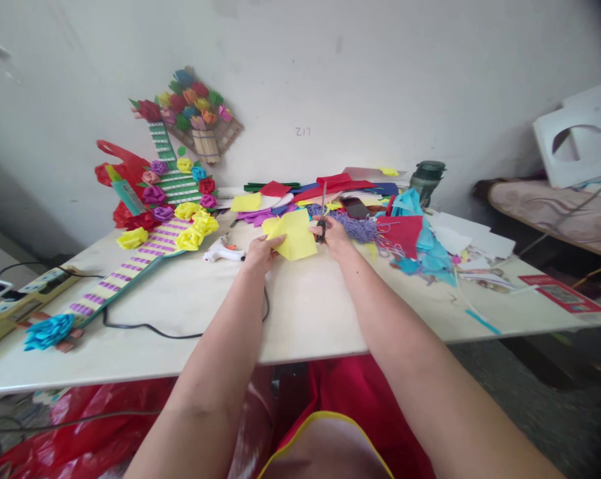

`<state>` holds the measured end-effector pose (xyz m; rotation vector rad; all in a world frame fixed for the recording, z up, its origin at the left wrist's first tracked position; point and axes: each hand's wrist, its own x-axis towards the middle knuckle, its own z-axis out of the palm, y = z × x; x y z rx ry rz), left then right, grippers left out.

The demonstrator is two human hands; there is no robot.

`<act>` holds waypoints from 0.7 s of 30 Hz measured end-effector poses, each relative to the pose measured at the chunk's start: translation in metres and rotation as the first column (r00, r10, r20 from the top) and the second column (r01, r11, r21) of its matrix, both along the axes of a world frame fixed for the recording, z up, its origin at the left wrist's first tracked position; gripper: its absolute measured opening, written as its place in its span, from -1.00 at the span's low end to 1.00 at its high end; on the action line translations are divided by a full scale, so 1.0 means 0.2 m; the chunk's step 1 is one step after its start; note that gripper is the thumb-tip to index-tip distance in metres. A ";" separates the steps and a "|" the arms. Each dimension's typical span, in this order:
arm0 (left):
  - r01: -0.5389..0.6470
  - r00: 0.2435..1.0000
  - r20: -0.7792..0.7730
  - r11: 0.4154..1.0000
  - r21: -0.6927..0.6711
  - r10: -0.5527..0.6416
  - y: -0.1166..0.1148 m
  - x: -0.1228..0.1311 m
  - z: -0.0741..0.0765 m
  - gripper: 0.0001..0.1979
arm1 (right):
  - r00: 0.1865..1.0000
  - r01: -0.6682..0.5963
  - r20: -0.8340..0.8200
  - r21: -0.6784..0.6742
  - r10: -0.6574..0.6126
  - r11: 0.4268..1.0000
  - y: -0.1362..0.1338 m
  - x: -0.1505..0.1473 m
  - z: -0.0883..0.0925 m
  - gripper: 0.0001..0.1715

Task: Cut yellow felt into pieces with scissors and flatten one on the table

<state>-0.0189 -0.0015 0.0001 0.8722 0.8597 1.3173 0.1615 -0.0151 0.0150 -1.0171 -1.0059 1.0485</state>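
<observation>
My left hand (261,254) pinches the left edge of a yellow paper sheet (298,237), which is held up over the table. In my right hand (333,233) is a pair of scissors (322,219), with black handles in the fingers and the blades pointing up and away. The scissors are close to the right edge of the yellow paper; whether they touch it I cannot tell. Left of my left hand lies a white glue gun (223,250) with an orange part. Just behind my right hand is a heap of purple shredded strands (358,225).
Decorated guitar shapes with paper flowers (145,249) lie and lean at left. Stacked coloured paper (275,193) runs along the wall. A dark green bottle (427,179), red paper (403,234) and blue scraps (437,256) are at right. A power strip (28,299) and black cable (153,326) lie left.
</observation>
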 end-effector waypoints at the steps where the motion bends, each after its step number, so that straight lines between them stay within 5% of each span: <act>1: 0.000 1.000 0.013 1.000 0.001 0.000 0.00 0.00 0.00 -0.70 | 1.000 -0.001 -0.005 0.001 0.001 1.000 0.00 0.00 0.00 -0.56; 11: -0.124 0.985 0.109 0.990 -0.062 0.131 0.03 -0.03 0.01 -0.76 | 0.995 -0.020 0.096 -0.030 0.022 0.999 0.02 0.00 -0.03 -0.63; 21: -0.224 0.933 0.258 0.965 -0.133 0.252 0.04 -0.06 0.02 -0.82 | 0.945 -0.234 0.212 -0.097 0.249 0.967 -0.02 0.03 -0.04 -0.66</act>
